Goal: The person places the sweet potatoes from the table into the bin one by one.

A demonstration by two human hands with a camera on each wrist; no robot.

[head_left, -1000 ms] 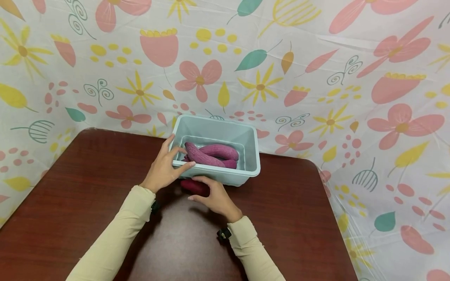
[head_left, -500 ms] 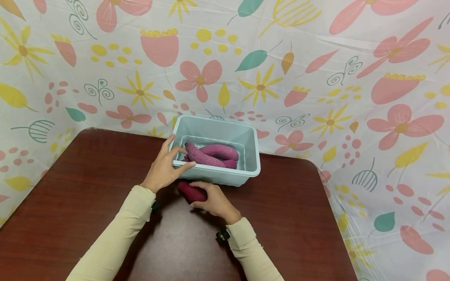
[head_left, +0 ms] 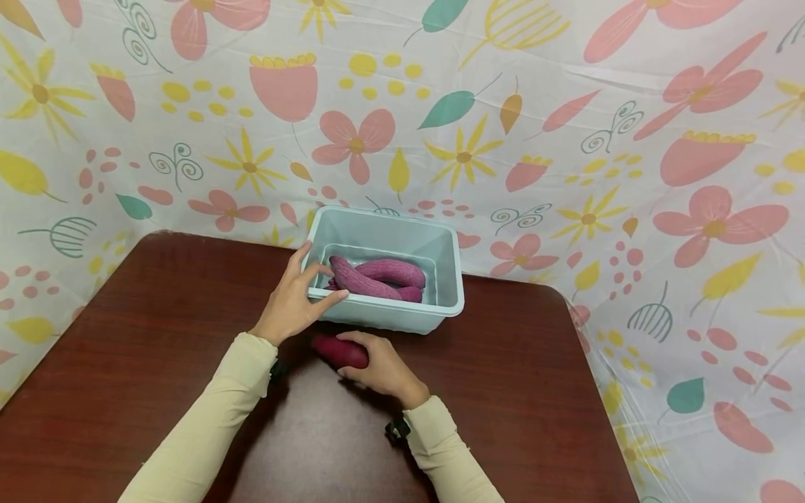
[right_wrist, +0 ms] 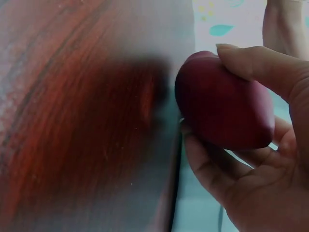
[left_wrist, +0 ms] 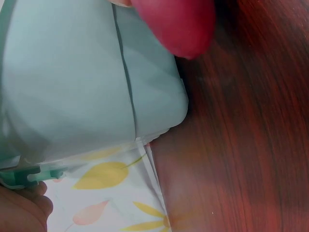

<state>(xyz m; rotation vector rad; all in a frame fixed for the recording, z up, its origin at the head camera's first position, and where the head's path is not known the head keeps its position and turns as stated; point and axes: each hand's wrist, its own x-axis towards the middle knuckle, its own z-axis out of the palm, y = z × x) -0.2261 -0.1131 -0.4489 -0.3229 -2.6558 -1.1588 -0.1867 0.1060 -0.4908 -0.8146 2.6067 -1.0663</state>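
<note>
A pale blue plastic tub (head_left: 383, 314) stands at the back of the table. My left hand (head_left: 288, 300) grips its front left corner, the thumb along the front rim and the other fingers over the left side. Inside lie long, curved purple vegetables (head_left: 365, 279), one across another. Just in front of the tub, my right hand (head_left: 385, 367) holds a dark red sweet potato (head_left: 339, 351), smooth and tapered. In the right wrist view, the thumb is on one side of the sweet potato (right_wrist: 222, 101) and fingers are on the other. Its tip shows beside the tub's wall in the left wrist view.
The dark reddish-brown wooden table (head_left: 522, 377) spreads around both arms, with rounded back corners. Behind it and along both sides hangs a white flower-print cloth (head_left: 534, 84), close behind the tub.
The right hand has closed its fingers on the sweet potato and drawn it a little out from the tub's front, toward me. The left hand and tub stay in place.
</note>
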